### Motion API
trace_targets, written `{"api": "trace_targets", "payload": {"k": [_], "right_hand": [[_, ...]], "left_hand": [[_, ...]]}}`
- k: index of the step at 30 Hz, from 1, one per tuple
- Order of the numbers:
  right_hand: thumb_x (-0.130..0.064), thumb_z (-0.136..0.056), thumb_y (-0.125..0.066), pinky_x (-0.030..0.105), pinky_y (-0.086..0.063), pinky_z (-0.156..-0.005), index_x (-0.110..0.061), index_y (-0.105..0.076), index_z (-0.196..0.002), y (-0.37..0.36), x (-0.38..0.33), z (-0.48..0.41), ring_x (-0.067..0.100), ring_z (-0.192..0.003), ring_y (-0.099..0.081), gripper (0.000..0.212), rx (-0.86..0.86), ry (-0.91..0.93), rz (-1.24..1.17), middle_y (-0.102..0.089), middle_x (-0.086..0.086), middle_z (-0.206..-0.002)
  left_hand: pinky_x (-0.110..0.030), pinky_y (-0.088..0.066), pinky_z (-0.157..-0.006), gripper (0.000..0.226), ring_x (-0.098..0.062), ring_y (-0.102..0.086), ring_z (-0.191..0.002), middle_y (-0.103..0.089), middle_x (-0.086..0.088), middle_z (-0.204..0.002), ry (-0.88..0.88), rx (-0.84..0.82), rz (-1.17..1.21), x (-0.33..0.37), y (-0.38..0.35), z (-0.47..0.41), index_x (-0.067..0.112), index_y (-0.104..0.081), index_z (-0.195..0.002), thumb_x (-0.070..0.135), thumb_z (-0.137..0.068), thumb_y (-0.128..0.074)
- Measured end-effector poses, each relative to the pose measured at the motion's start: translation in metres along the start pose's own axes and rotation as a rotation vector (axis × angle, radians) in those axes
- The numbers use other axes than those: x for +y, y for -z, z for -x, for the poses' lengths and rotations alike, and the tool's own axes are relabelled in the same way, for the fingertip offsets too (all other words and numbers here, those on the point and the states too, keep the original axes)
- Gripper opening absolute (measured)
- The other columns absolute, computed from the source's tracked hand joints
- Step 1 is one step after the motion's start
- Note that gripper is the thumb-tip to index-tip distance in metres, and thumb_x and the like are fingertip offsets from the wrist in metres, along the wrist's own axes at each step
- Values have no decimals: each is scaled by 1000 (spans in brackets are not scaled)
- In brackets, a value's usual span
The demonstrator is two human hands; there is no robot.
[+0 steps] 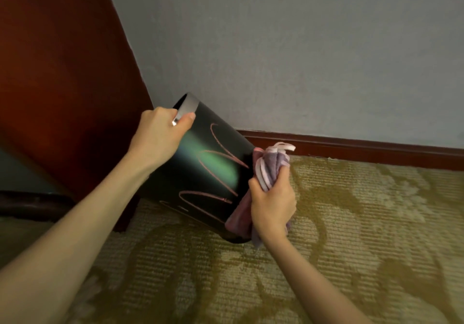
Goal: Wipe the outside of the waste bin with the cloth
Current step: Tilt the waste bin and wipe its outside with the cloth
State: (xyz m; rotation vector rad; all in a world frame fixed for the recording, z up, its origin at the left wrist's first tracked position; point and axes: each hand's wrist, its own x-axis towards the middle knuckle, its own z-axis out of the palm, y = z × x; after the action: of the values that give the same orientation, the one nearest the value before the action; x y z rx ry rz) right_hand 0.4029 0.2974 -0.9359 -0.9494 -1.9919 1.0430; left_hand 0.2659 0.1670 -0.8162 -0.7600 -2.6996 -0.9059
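A glossy black waste bin [200, 173] with a silver rim and pink scribbled lines on its side is tilted over, its base resting on the carpet. My left hand [160, 135] grips the silver rim at the upper left, thumb on the outside. My right hand [272, 203] is closed on a bunched pink and purple cloth [270, 165], which presses against the bin's lower right side near the base. Part of the cloth hangs below my hand.
Dark reddish wooden furniture [62, 85] stands directly left of the bin. A grey wall [301, 47] with a dark wooden skirting board [364, 148] runs behind. Patterned olive and beige carpet [351, 235] covers the floor to the right and front.
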Motion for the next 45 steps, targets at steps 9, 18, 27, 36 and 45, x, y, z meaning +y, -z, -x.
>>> {"api": "trace_targets", "payload": {"k": [9, 18, 27, 36, 45], "right_hand": [[-42, -73, -62, 37, -45, -67, -17, -53, -91, 1, -3, -72, 31, -78, -59, 32, -172, -114, 116, -64, 6, -87], [-51, -70, -67, 43, -50, -83, -12, -62, -111, -1, 10, -111, 32, -95, -62, 57, -256, -350, 85, -66, 11, -107], [-36, -78, -63, 32, -37, -71, -17, -54, -96, 21, 42, -62, 26, -80, -54, 28, 50, -478, -29, -55, 2, -86], [-27, -74, -65, 33, -39, -68, -22, -43, -95, 18, 9, -5, 21, -65, -50, 31, 68, -342, -132, -51, -8, -72], [-22, -69, -68, 32, -39, -64, -13, -50, -85, 13, -21, 1, 16, -64, -55, 25, 13, -184, -202, -58, -7, -71]], "left_hand": [[-49, -41, -60, 52, -42, -54, -64, -58, -29, -66, -75, 8, 24, -7, 2, 13, -12, -55, -69, 35, -92, -49], [-37, -16, -54, 49, -26, -39, -52, -42, -11, -52, -104, -25, 49, 16, -11, 7, 3, -40, -55, 30, -94, -46], [-36, -18, -46, 52, -29, -36, -50, -35, -7, -53, -111, -113, 30, 55, -34, -11, 10, -30, -51, 35, -94, -45], [-36, -30, -58, 48, -36, -47, -65, -37, -5, -57, -79, -59, -87, 43, -36, -29, 9, -42, -57, 41, -93, -41], [-36, -23, -48, 49, -30, -43, -54, -39, -7, -51, -168, -75, -62, 26, -29, -28, 5, -40, -56, 33, -96, -41]]}}
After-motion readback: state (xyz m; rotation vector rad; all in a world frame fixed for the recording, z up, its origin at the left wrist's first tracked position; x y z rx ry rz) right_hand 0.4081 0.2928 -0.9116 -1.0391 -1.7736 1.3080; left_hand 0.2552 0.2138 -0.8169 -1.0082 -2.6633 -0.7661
